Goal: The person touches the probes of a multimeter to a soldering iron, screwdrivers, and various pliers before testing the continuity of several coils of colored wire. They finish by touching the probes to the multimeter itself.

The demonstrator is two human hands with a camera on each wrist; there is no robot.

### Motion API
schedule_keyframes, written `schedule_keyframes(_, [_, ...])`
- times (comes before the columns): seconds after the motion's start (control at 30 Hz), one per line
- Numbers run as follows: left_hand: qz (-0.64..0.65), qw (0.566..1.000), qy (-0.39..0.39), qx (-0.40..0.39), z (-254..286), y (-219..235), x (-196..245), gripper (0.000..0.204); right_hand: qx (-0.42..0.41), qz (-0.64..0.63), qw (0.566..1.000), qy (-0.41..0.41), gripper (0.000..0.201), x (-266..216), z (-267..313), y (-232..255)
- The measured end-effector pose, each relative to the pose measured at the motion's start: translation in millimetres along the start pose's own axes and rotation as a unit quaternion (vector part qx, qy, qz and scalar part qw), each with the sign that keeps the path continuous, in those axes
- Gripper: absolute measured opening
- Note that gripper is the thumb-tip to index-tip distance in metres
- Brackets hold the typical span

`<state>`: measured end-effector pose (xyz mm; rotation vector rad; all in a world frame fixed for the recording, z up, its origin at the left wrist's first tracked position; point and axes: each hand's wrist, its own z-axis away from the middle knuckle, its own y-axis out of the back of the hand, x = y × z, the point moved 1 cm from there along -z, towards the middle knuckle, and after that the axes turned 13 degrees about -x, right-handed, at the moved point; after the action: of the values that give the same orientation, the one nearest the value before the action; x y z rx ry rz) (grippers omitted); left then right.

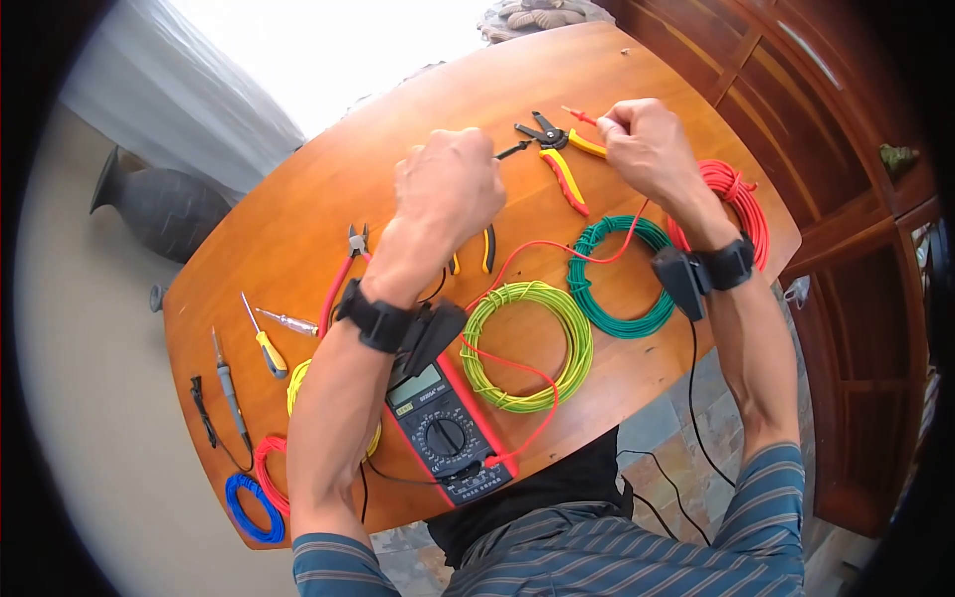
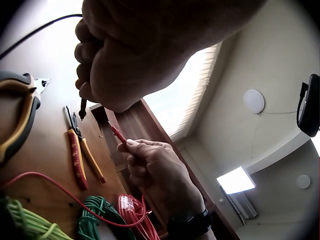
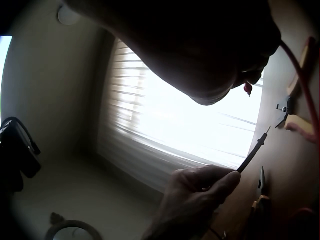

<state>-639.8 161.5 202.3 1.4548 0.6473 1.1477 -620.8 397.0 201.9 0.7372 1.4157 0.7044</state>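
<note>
My left hand (image 1: 448, 184) pinches a black multimeter probe (image 1: 513, 150), its tip pointing right. The right hand (image 1: 652, 149) holds the red probe (image 1: 582, 115) between thumb and fingers, its tip pointing left. Both hands are raised over the far part of the table, the two probe tips apart. Between them lie wire strippers (image 1: 565, 181) with red and yellow handles. Near the front edge sits the black and red multimeter (image 1: 445, 435), with the red lead (image 1: 550, 398) running from it toward the right hand. In the right wrist view, the black probe (image 3: 254, 151) shows its bare metal tip.
Green (image 1: 624, 323), yellow-green (image 1: 527, 400) and red (image 1: 751, 214) wire coils lie right of the multimeter. To the left are side cutters (image 1: 343, 274), a screwdriver (image 1: 265, 343), a voltage tester (image 1: 288, 322), a soldering iron (image 1: 229, 388) and a blue coil (image 1: 239, 512).
</note>
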Motion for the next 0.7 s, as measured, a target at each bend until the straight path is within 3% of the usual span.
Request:
schedule_keyframes(0.07, [-0.001, 1.0, 0.01, 0.028, 14, 8, -8, 0.025, 0.018, -0.105, 0.993, 0.044, 0.027, 1, 12, 5])
schedule_keyframes(0.2, [0.049, 0.998, 0.005, 0.042, 51, 26, -14, 0.027, 0.036, -0.225, 0.973, 0.036, 0.029, -32, 60, 41])
schedule_keyframes(0.37, [0.091, 0.985, -0.058, 0.133, 95, 42, -16, 0.018, 0.209, -0.351, 0.905, 0.117, 0.026, -53, 114, 87])
schedule_keyframes(0.43, [0.129, 0.979, -0.059, 0.146, 116, 52, -12, 0.016, 0.292, -0.381, 0.867, 0.135, 0.027, -52, 130, 103])
schedule_keyframes(0.47, [0.161, 0.973, -0.053, 0.159, 127, 57, -10, 0.014, 0.256, -0.382, 0.864, 0.203, 0.027, -54, 141, 113])
schedule_keyframes(0.5, [0.161, 0.972, -0.053, 0.161, 138, 60, -7, 0.014, 0.308, -0.392, 0.847, 0.185, 0.026, -57, 153, 117])
schedule_keyframes(0.6, [0.236, 0.947, -0.046, 0.212, 173, 70, -1, 0.012, 0.225, -0.39, 0.835, 0.317, 0.029, -35, 187, 143])
schedule_keyframes(0.63, [0.243, 0.938, -0.062, 0.238, 185, 73, -1, 0.012, 0.223, -0.39, 0.835, 0.317, 0.029, -36, 192, 142])
schedule_keyframes(0.7, [0.25, 0.928, -0.071, 0.266, 205, 78, -2, 0.011, 0.312, -0.323, 0.836, 0.315, 0.028, -40, 199, 137])
